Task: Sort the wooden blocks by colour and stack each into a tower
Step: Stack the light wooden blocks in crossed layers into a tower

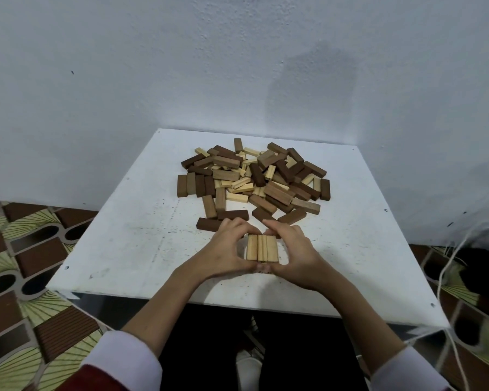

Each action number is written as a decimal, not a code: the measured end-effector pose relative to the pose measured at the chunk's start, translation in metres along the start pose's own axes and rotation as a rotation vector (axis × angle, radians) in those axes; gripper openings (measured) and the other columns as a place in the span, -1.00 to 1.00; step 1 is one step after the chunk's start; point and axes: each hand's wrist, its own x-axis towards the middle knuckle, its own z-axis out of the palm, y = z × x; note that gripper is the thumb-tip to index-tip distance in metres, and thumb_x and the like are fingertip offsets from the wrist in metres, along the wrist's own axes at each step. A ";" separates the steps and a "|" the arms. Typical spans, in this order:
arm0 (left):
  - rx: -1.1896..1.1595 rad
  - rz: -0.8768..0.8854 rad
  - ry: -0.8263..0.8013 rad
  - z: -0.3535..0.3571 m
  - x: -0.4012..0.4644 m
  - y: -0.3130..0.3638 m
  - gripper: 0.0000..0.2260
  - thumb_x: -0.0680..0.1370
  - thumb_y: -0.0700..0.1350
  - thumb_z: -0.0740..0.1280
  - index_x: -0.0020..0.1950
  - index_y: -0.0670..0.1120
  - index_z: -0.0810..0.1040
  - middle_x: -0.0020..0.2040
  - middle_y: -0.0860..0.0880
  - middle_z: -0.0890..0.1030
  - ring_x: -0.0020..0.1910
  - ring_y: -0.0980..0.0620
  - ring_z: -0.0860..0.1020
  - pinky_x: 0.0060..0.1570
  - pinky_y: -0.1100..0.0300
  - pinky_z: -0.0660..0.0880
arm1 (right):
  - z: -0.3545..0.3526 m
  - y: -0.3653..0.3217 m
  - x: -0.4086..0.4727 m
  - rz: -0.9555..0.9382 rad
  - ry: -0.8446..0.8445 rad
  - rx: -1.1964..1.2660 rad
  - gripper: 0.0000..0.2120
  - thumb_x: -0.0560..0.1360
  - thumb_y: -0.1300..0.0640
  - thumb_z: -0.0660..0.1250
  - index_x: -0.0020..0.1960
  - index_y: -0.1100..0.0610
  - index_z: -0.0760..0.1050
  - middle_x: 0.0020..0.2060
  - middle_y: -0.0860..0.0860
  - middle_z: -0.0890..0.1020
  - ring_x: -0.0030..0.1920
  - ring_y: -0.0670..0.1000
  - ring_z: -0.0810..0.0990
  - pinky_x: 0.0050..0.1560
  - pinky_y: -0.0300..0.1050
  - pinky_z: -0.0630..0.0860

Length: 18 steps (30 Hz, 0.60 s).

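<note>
Three pale wooden blocks (pixel 262 247) lie side by side on the white table (pixel 124 244), near its front edge. My left hand (pixel 227 251) and my right hand (pixel 292 253) cup this row from either side, fingers curved round its far end and thumbs meeting at its near end. Behind them a mixed pile of blocks (pixel 254 177) in dark brown, mid brown and pale wood fills the table's middle and back. A dark brown block (pixel 208 223) lies just left of my left fingers.
A blue-white wall (pixel 237 66) rises directly behind the table. The floor (pixel 26 249) on the left has a brown and green pattern. Pale cords (pixel 452 266) hang beside the table's right edge.
</note>
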 end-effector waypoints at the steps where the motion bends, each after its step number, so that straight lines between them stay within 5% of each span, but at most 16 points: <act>1: 0.001 0.002 0.002 0.000 0.001 0.000 -0.35 0.20 0.20 0.43 0.23 0.01 0.45 0.11 0.11 0.39 0.09 0.15 0.26 0.03 0.23 0.30 | 0.000 0.000 0.000 -0.001 -0.002 -0.008 -0.23 0.39 -0.05 0.46 0.47 -0.03 0.13 0.25 -0.10 0.40 0.24 -0.12 0.22 0.32 0.02 0.26; 11: -0.082 -0.042 -0.010 0.003 -0.002 -0.003 -0.24 0.22 0.19 0.52 0.35 0.05 0.35 0.23 0.11 0.36 0.22 0.16 0.28 0.09 0.28 0.29 | 0.002 0.004 -0.001 -0.006 0.012 0.033 -0.21 0.38 -0.02 0.47 0.47 -0.03 0.12 0.24 -0.13 0.36 0.28 -0.11 0.25 0.27 -0.10 0.27; 14: -0.464 -0.129 0.057 0.004 -0.011 0.002 -0.24 0.31 0.21 0.43 0.44 0.06 0.26 0.35 0.14 0.31 0.31 0.19 0.29 0.04 0.49 0.35 | 0.009 0.004 -0.008 0.079 0.095 0.368 -0.35 0.44 -0.06 0.37 0.44 -0.02 0.18 0.28 -0.16 0.34 0.31 -0.15 0.29 0.26 -0.21 0.23; 18: -1.048 -0.231 0.205 0.025 -0.018 0.014 -0.45 0.52 0.21 0.06 0.45 -0.02 0.27 0.44 0.03 0.32 0.43 0.08 0.25 0.28 0.32 0.28 | 0.034 -0.003 -0.011 0.211 0.304 0.824 -0.53 0.46 -0.27 0.02 0.33 -0.17 0.23 0.39 -0.13 0.33 0.36 -0.17 0.28 0.36 -0.16 0.21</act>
